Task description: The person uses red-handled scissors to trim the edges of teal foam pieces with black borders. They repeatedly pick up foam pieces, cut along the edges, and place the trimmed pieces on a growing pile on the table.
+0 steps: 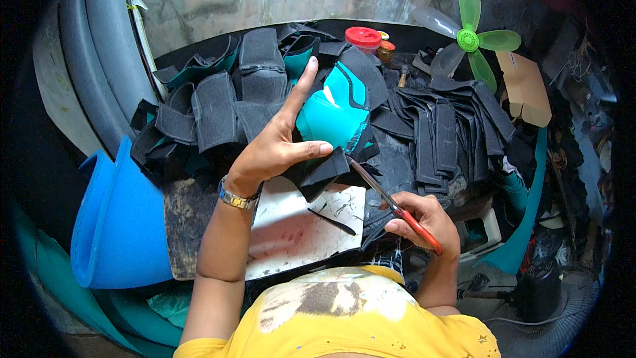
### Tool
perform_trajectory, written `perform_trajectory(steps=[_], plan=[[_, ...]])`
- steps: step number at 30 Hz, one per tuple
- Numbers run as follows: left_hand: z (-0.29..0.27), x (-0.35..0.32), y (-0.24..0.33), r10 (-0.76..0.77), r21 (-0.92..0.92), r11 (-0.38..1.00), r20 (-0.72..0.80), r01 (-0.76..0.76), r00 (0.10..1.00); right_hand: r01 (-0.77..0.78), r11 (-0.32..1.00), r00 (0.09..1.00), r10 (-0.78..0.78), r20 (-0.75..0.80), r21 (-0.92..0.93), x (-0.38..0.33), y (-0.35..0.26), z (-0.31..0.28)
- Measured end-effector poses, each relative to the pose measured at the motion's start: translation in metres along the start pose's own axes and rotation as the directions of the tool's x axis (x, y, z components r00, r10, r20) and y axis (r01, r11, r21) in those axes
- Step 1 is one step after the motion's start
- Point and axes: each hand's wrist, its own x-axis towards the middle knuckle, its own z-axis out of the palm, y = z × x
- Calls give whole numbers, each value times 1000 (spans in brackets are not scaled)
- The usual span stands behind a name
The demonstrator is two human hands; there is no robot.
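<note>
The left hand point(275, 149) pinches one teal-and-black foam piece point(331, 119) above the white cutting board point(291, 232), forefinger extended. The right hand point(424, 222) is closed around one pair of red-handled scissors point(391, 202), blades touching the piece's lower edge. Two stacks of black pieces point(450, 132) flank them.

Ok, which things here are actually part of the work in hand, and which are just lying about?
In use:
- left hand holding a teal and black fabric piece
- right hand holding red-handled scissors
- white cutting board under them

Lying about:
- stacks of black pieces
- red-lidded jar
- green fan
- blue foam roll
- cardboard piece
</note>
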Motion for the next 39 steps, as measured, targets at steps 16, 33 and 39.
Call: perform_trajectory(steps=[16, 33, 39], plan=[[41, 4, -7, 62, -94, 991, -322, -97, 945, -57, 838, 993, 103, -54, 542, 17, 5, 31], [68, 0, -21, 176, 83, 984, -402, -156, 899, 64, 814, 983, 47, -175, 577, 39, 14, 47], [72, 0, -18, 123, -13, 990, -438, -143, 891, 37, 770, 974, 115, -196, 638, 36, 10, 49]])
